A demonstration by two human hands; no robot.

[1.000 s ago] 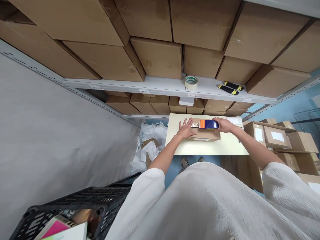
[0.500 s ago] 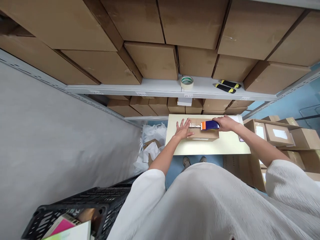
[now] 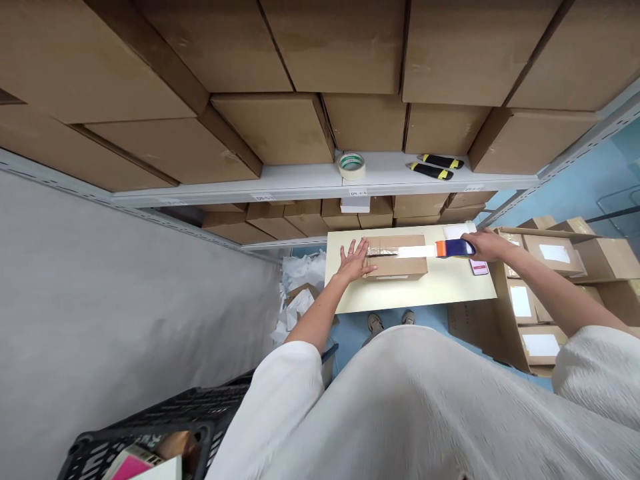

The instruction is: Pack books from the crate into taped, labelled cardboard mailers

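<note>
Room: we stand in a narrow storeroom, with a grey wall (image 3: 125,300) on our left and a white metal shelf (image 3: 300,183) of cardboard cartons (image 3: 340,47) ahead.
Shelf: a roll of masking tape (image 3: 351,166) and two black-and-yellow utility knives (image 3: 431,171) lie on it.
Table: a pale cream table (image 3: 410,297) carries a cardboard box (image 3: 397,267) near its far edge and a small pink card (image 3: 479,267) off to the right.
Around us: crumpled white packing paper (image 3: 297,280) lies left of the table, open cartons (image 3: 553,257) stand to the right, and a black plastic crate (image 3: 150,427) sits by our left side.
Left hand: our left hand (image 3: 355,261) rests flat on the box's left end, its fingers (image 3: 358,250) spread apart.
Right hand: our right hand (image 3: 487,245) is beyond the box's right edge, its fingers (image 3: 473,240) clamped around the blue handle of a tape dispenser (image 3: 455,249).
Tape: a strip of tape (image 3: 415,251) runs from the dispenser back across the box top.
Handling: we judge that a steady left palm and a straight, taut strip, pressed evenly, would lay it without wrinkles.
</note>
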